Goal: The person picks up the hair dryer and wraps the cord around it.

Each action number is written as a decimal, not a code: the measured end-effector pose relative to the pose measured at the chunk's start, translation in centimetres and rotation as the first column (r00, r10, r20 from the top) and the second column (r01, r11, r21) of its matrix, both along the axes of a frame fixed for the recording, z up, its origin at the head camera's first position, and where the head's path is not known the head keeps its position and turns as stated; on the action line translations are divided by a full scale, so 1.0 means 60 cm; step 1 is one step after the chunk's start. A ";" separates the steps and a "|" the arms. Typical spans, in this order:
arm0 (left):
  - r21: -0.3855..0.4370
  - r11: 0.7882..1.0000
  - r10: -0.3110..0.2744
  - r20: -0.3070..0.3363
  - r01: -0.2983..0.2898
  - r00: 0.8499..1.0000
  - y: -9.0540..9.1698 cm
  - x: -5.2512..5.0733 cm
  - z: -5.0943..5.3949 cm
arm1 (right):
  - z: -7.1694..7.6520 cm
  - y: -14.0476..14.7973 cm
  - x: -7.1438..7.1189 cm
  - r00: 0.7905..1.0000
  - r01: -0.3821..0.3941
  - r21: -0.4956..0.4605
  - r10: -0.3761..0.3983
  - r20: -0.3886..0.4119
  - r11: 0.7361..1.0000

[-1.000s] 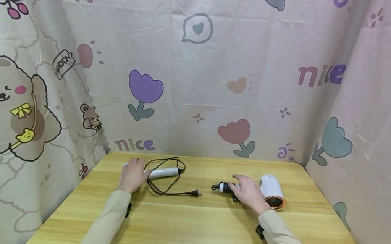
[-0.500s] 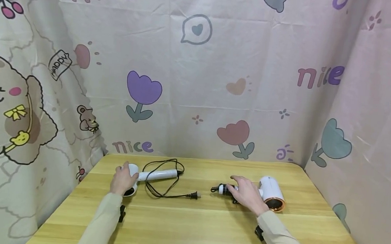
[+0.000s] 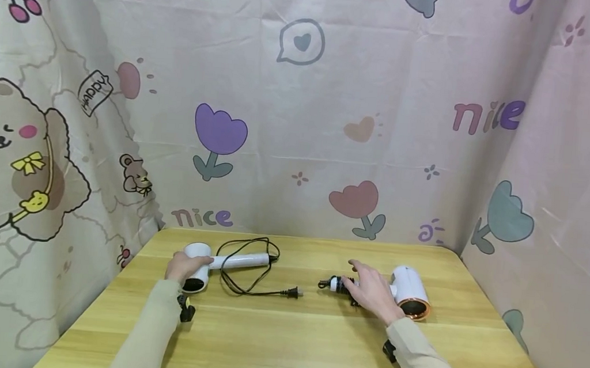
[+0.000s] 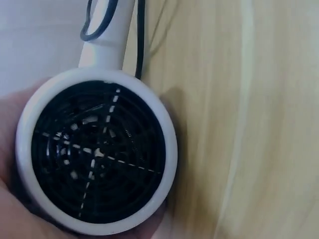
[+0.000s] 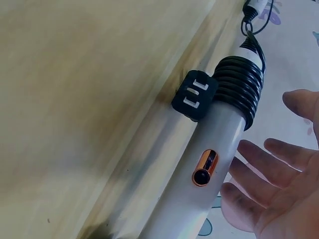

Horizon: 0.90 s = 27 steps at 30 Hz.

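Note:
Two white hair dryers lie on the wooden table. My left hand (image 3: 183,266) grips the head of the left hair dryer (image 3: 199,251), its thumb reaching toward the handle. In the left wrist view, the dryer's round dark grille (image 4: 99,154) faces the camera, with palm and fingers curled about the rim. A black cord (image 3: 245,291) loops over that handle. The right hair dryer (image 3: 409,285) has a copper-ringed nozzle. My right hand (image 3: 374,291) hovers by its handle, fingers spread. In the right wrist view, the handle (image 5: 194,169) carries a coiled black cord (image 5: 238,87) and a plug (image 5: 195,94).
The left dryer's plug (image 3: 294,292) lies on the table (image 3: 282,345) between the two dryers. A patterned curtain (image 3: 300,121) hangs behind the table and along both sides. Each wrist wears a small black camera.
My left hand has moved from over the left dryer's head and handle joint to the head's left side and now grips it. The right hand shows hardly any change.

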State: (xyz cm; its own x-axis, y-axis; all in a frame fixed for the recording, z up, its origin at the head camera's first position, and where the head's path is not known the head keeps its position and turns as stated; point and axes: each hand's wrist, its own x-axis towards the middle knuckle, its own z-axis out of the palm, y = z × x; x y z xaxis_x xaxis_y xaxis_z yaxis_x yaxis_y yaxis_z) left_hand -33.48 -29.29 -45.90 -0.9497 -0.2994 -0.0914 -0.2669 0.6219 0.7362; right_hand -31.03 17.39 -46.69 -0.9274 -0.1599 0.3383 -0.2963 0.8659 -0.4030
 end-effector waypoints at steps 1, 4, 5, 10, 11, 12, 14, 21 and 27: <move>0.030 1.000 0.002 -0.014 -0.002 1.000 0.000 0.000 -0.001 | -0.001 0.001 0.001 1.000 -0.003 -0.002 0.003 -0.003 1.000; 0.107 0.994 0.006 -0.064 0.001 0.998 -0.001 0.002 -0.001 | 0.000 0.000 0.006 1.000 -0.017 -0.002 0.017 -0.008 1.000; 0.129 0.992 0.005 -0.083 0.006 0.997 0.000 0.003 0.000 | 0.000 -0.001 0.007 1.000 -0.021 -0.004 0.021 -0.013 1.000; 0.130 0.991 0.041 -0.222 -0.012 0.974 0.016 0.001 0.025 | 0.004 -0.004 0.008 0.999 -0.037 -0.033 0.036 -0.023 0.999; 0.129 0.992 0.050 -0.257 -0.017 0.965 0.022 0.000 0.032 | 0.005 -0.005 0.007 0.999 -0.038 -0.045 0.037 -0.018 0.998; 0.126 0.992 0.057 -0.291 -0.021 0.955 0.028 -0.001 0.040 | 0.005 -0.006 0.007 0.999 -0.041 -0.058 0.041 -0.015 0.997; 0.124 0.992 0.060 -0.353 -0.017 0.934 0.041 -0.001 0.056 | 0.007 -0.009 0.006 0.999 -0.041 -0.105 0.042 0.012 0.994; 0.200 0.979 0.065 -0.522 0.048 0.850 0.091 0.005 0.103 | 0.041 -0.033 -0.004 0.974 -0.090 -0.458 0.175 0.146 0.884; 0.249 0.957 0.017 -0.569 0.152 0.822 0.131 0.013 0.119 | 0.108 -0.073 -0.013 0.897 -0.034 -0.842 0.389 0.212 0.538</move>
